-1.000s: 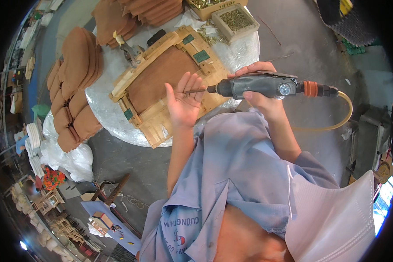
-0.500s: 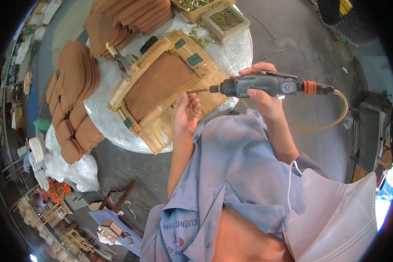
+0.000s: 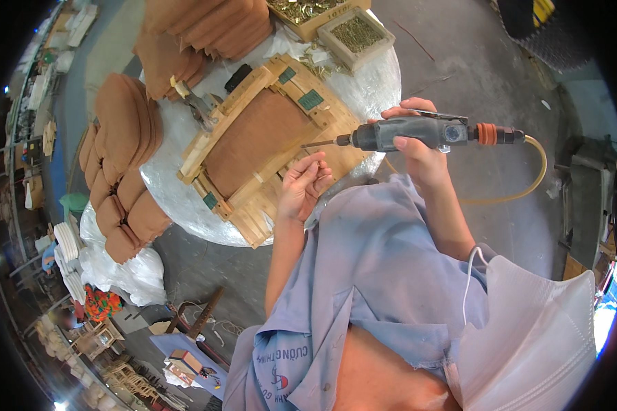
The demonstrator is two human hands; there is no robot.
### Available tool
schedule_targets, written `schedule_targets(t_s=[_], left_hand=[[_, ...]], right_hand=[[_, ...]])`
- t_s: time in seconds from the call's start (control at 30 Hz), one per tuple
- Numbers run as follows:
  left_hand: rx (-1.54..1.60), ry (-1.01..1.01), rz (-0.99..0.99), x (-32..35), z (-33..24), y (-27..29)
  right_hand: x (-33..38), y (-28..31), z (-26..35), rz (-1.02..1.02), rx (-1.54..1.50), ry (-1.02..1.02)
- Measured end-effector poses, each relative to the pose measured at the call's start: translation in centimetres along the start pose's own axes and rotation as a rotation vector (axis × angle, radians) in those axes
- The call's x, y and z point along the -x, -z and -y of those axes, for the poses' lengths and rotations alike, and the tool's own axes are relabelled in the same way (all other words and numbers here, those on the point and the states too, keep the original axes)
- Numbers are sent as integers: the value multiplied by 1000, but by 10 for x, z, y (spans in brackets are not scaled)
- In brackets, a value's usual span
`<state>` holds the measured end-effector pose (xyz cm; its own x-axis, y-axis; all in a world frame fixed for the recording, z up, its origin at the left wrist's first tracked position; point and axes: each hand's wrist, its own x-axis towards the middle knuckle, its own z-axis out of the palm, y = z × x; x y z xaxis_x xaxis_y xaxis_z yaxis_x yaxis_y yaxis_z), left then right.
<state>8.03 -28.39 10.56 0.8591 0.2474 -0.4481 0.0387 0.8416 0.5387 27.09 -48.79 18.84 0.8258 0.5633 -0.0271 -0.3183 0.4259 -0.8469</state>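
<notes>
In my right hand (image 3: 424, 154) is a dark grey air screwdriver (image 3: 408, 133), held level with its long thin bit (image 3: 319, 144) aimed left. My left hand (image 3: 301, 186) is just below the bit's tip, thumb and fingers pinched together. Whatever lies between those fingertips is too small to make out. Beyond both hands a wooden frame jig (image 3: 243, 195) rests at a slant, with a flat brown panel (image 3: 257, 140) inside it. Dark green patches (image 3: 310, 100) mark the jig's rails, and a metal toggle clamp (image 3: 202, 113) sits at its left side.
The jig lies on a round table wrapped in clear film (image 3: 168, 185). Stacks of brown shaped panels (image 3: 120, 123) stand left and behind. Two boxes of small brass-coloured hardware (image 3: 356, 35) are at the back. A yellowish air hose (image 3: 538, 175) loops off the tool at right.
My left hand has come away from the bit's tip, which is now bare, and sits slightly lower and to the right. The right hand still holds the screwdriver level.
</notes>
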Motion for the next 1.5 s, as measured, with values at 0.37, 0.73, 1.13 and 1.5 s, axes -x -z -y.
schedule_targets(t_s=[0.37, 0.73, 1.13, 1.5], left_hand=[[231, -123, -166, -19, 0, 14], [341, -101, -231, -27, 0, -7], [346, -25, -356, -43, -13, -17], [248, -131, -609, -98, -23, 4]], right_hand=[[7, -2, 8, -28, -2, 22], [22, -2, 7, -101, -10, 44], [-5, 3, -1, 100, 159, 166], [-89, -35, -25, 155, 504, 113]])
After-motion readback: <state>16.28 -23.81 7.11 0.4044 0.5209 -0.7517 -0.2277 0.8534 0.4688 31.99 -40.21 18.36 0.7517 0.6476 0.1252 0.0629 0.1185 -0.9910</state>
